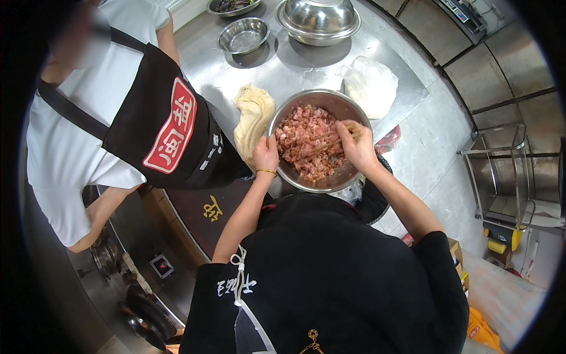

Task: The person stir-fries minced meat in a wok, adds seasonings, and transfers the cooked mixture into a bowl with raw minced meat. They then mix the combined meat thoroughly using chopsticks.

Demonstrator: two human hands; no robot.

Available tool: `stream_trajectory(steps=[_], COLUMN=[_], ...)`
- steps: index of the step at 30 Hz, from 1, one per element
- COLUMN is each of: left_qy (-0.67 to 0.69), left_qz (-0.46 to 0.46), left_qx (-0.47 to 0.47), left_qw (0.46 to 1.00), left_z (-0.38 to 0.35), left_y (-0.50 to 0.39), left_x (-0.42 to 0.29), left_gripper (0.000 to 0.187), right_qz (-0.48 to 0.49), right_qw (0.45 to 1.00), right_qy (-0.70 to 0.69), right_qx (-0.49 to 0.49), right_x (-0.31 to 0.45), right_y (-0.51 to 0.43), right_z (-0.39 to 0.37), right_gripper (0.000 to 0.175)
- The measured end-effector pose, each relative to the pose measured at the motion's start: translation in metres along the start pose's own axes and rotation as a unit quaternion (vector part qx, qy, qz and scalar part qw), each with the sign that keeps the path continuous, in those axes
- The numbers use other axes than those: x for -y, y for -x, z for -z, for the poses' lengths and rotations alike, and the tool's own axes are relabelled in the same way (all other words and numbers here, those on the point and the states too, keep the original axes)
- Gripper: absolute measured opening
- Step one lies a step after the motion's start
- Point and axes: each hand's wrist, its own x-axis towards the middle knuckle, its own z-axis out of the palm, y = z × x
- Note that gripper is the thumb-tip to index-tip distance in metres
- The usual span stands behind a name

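A wide stainless steel bowl (292, 180) holds pink minced meat (305, 137) with small darker bits mixed through it. My left hand (266, 155) grips the bowl's left rim, thumb over the edge. In my right hand (356, 144) are wooden chopsticks (327, 142), their lower ends down in the meat. The bowl sits at the near edge of a steel table (199, 53); how it is supported underneath is hidden. Left of it lies a folded beige cloth (254, 117). Beyond its right side rests a white plastic bag (371, 86).
An empty steel basin (244, 36), a large domed steel bowl (320, 20) and a dish of dark leafy food (232, 5) stand farther back. A person in a black apron (154, 119) stands close on my left. A metal rack (499, 172) stands right, across the tiled floor (424, 146).
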Motion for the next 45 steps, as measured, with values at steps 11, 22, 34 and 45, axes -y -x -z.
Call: stream_trajectory(steps=[11, 22, 34, 45], left_qy=[-0.010, 0.004, 0.010, 0.056], left_qz=[-0.001, -0.002, -0.013, 0.021], left_qx=[-0.004, 0.000, -0.011, -0.004], left_qw=[1.000, 1.000, 1.000, 0.998], left_z=[-0.001, -0.008, -0.010, -0.016], left_y=[0.000, -0.001, -0.001, -0.003], left_x=[0.007, 0.014, 0.015, 0.016], left_gripper=[0.031, 0.030, 0.034, 0.035], right_qz=[0.000, 0.008, 0.191, 0.124], right_qw=[0.991, 0.962, 0.930, 0.979], right_qy=[0.131, 0.210, 0.309, 0.143], right_qx=[-0.030, 0.176, 0.051, 0.071], right_x=[-0.007, 0.032, 0.008, -0.021], right_y=[-0.036, 0.044, -0.011, 0.062], right_z=[0.011, 0.025, 0.058, 0.007], right_gripper=[0.027, 0.016, 0.013, 0.010])
